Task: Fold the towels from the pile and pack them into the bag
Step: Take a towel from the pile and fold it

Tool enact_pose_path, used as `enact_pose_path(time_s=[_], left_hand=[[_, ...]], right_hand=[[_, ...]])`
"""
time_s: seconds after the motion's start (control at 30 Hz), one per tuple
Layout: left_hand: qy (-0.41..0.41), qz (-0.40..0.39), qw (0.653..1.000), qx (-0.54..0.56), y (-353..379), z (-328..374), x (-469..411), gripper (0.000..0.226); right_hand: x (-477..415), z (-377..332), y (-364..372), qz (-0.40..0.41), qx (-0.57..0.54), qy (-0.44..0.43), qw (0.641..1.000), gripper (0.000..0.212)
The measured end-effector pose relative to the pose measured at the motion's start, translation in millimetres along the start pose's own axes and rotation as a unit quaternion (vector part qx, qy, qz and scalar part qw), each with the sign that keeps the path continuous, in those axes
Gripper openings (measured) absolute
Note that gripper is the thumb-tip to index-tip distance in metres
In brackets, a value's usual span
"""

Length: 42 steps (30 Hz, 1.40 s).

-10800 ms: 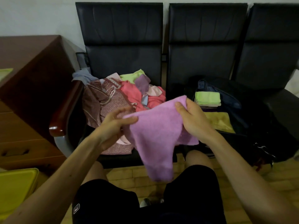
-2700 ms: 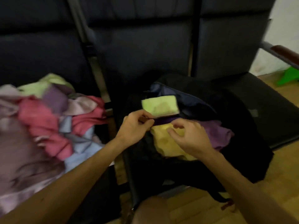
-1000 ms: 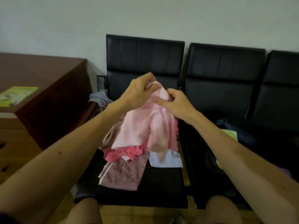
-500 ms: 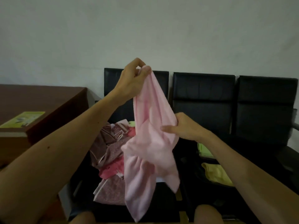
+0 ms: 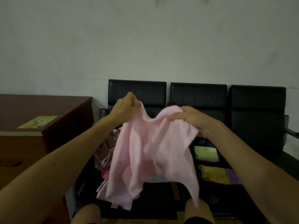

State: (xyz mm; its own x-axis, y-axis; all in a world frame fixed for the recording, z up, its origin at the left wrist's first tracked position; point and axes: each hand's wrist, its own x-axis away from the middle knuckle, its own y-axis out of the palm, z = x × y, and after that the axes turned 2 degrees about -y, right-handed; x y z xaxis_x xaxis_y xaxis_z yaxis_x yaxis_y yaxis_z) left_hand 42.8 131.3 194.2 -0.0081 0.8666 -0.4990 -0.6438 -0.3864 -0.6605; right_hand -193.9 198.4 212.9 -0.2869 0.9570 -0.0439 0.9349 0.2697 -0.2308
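Both hands are up in front of the bench [image 5: 199, 97], which is a row of black, smooth, leather-looking seats with squarish backs. A pink towel [image 5: 150, 156] hangs between them: soft, thin, a bit fuzzy, and all rumpled. It sags in a dip between the two hands and drapes down in loose folds below them.

The left hand [image 5: 125, 109] pinches one top corner between thumb and curled fingers. The right hand [image 5: 192, 119] has its fingers laid over the other top edge and bunches the cloth under them.

Below the left hand and partly behind the towel sits the pile [image 5: 105, 152], a jumble of brownish, patterned and reddish-pink cloth on the seat. Below the right hand is the dark bag [image 5: 204, 141], lying open on the next seat. Inside it are a neatly folded light green towel [image 5: 206, 153], a yellow towel [image 5: 212, 173] nearer the person, and a purple towel [image 5: 233, 176] just right of the yellow one.

Off past the left hand there's a reddish-brown wooden cabinet [image 5: 48, 107] with a yellow-green leaflet [image 5: 38, 122] lying flat on top. The print on it is too small to read.
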Motion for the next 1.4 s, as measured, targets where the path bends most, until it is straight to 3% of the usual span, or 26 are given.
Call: enact_pose_path(time_s=[0.07, 0.13, 0.23, 0.37, 0.43, 0.5, 0.57, 0.63, 0.7, 0.77, 0.83, 0.9, 1.0, 1.07, 1.23, 1.4], left_hand=[[0.039, 0.031, 0.999, -0.010, 2.7, 4.4, 16.7, 0.020], [0.049, 0.044, 0.992, 0.103, -5.7, 29.3, 39.2, 0.034], [0.060, -0.084, 0.968, 0.230, -20.9, 70.3, 77.1, 0.065], [0.172, -0.187, 0.921, 0.296, -28.1, 81.9, 106.7, 0.046], [0.139, -0.152, 0.944, 0.257, -37.8, 78.2, 101.5, 0.040], [0.064, -0.084, 0.971, 0.215, -50.1, 74.8, 89.8, 0.020], [0.039, -0.024, 0.980, 0.195, -64.2, 71.6, 79.1, 0.013], [0.054, 0.001, 0.983, 0.177, -79.4, 78.0, 74.7, 0.019], [0.067, 0.006, 0.984, 0.166, -89.2, 87.8, 70.2, 0.015], [0.066, 0.008, 0.982, 0.174, -95.8, 98.2, 65.2, 0.008], [0.082, 0.015, 0.982, 0.170, -101.8, 109.0, 60.5, 0.009], [0.086, 0.015, 0.983, 0.160, -107.5, 118.2, 55.4, 0.007], [0.078, 0.019, 0.987, 0.141, -117.1, 125.0, 50.5, 0.006], [0.083, 0.021, 0.989, 0.124, -121.6, 124.7, 48.4, 0.006], [0.097, -0.001, 0.993, 0.065, -129.1, 115.3, 45.2, 0.016], [0.110, -0.049, 0.990, -0.072, -143.0, 88.1, 48.3, 0.012]], right_hand=[[3.9, -15.8, 11.4, 0.052, -0.109, -0.010, 0.993, 0.009], [4.7, -28.1, 22.9, 0.083, -0.160, -0.011, 0.984, 0.008], [8.4, -44.6, 38.0, 0.097, -0.200, -0.034, 0.975, 0.012], [17.5, -67.0, 47.5, 0.097, -0.193, -0.045, 0.975, 0.015], [22.1, -79.6, 46.0, 0.098, -0.161, -0.039, 0.981, 0.022], [26.5, -85.8, 38.0, 0.105, -0.120, -0.029, 0.987, 0.025], [29.8, -88.9, 27.1, 0.130, 0.032, -0.042, 0.990, 0.026], [34.3, -90.1, 22.0, 0.150, 0.298, -0.066, 0.940, 0.037], [39.9, -93.1, 24.9, 0.171, 0.426, -0.107, 0.882, 0.051], [49.2, -100.5, 30.8, 0.172, 0.380, -0.177, 0.892, 0.062], [61.5, -110.4, 39.1, 0.115, 0.322, -0.227, 0.912, 0.063], [65.1, -112.9, 42.7, 0.096, 0.358, -0.246, 0.896, 0.059], [57.9, -110.2, 42.0, 0.163, 0.470, -0.271, 0.824, 0.025], [53.5, -110.3, 40.4, 0.192, 0.446, -0.300, 0.821, 0.005], [43.2, -109.8, 32.7, 0.236, 0.325, -0.307, 0.863, 0.019], [38.1, -109.3, 17.9, 0.242, 0.337, -0.331, 0.848, 0.022]])
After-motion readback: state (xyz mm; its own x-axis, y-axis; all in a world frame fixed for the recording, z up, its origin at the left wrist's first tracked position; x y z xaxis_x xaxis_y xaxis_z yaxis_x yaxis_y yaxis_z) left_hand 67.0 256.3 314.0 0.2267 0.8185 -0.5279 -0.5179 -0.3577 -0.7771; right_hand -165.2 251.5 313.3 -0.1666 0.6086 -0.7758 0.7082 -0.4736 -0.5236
